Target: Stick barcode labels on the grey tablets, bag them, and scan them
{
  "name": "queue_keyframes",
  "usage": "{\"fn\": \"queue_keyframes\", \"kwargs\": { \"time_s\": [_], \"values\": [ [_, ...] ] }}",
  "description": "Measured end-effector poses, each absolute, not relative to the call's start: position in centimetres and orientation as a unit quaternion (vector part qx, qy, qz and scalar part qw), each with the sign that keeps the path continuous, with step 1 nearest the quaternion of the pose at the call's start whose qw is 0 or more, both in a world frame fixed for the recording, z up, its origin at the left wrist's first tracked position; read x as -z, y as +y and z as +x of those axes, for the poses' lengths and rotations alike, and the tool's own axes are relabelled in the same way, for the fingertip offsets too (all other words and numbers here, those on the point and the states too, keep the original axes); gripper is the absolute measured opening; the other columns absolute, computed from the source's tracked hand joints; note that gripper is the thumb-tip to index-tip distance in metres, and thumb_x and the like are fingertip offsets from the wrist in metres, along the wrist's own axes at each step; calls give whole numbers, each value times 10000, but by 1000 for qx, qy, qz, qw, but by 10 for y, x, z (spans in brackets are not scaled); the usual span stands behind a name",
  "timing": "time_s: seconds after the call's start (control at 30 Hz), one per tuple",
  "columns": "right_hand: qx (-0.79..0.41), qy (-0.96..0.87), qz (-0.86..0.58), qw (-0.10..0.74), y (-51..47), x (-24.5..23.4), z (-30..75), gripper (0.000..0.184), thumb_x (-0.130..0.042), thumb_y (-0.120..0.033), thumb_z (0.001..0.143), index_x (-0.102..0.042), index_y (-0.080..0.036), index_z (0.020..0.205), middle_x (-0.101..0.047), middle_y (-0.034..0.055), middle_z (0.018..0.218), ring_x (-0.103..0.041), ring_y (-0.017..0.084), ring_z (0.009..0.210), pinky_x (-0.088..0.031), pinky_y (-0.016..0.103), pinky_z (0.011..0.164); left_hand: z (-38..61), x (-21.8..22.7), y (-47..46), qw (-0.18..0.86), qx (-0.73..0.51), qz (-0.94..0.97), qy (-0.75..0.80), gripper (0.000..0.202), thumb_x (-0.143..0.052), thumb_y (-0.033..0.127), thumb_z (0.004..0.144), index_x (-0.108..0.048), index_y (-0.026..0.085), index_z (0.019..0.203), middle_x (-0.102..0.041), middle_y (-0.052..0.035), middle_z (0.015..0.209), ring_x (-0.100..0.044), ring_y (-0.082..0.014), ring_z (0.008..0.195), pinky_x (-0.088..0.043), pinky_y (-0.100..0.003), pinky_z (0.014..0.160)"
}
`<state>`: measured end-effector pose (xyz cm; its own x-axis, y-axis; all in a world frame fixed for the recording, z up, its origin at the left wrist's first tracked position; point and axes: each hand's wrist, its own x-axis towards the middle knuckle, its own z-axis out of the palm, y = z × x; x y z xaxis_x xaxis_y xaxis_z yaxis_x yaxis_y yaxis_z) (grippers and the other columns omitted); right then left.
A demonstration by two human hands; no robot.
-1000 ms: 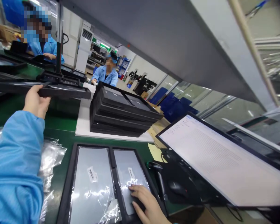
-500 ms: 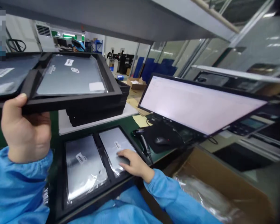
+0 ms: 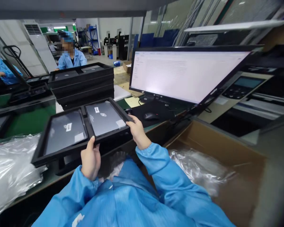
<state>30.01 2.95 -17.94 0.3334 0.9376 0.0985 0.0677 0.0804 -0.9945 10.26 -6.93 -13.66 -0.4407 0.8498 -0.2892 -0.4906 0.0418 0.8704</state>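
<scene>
Thumb and fingers of the left hand pinch the near rim, those of the right hand the right end, of a black two-compartment tray holding grey stickered panels, left of the computer monitor.

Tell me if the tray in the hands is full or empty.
Full: both compartments of the black tray hold a grey panel.
</scene>
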Motion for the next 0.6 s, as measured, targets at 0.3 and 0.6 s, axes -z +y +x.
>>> {"fn": "queue_keyframes", "kwargs": {
  "time_s": [0.3,0.6],
  "values": [
    [-205,-634,-648,368,23,198,324,544,-587,-167,863,-663,-167,1402,-772,134,1241,-700,330,1209,-518,431,1080,64,126,-131,619,-397,414,536,419,-930,388,601,-747,259,955,-764,-141,1151,-741,-349,1087,-620,-445,938],
    [-186,-678,-601,380,27,205,341,471,-607,-240,893,-693,-151,1347,-760,157,1244,-709,322,1172,-531,465,1075,-94,55,44,190,-495,519,670,350,-562,306,923,-684,130,1199,-736,-104,1214,-674,-246,1171,-498,-461,1122]
  ]
}}
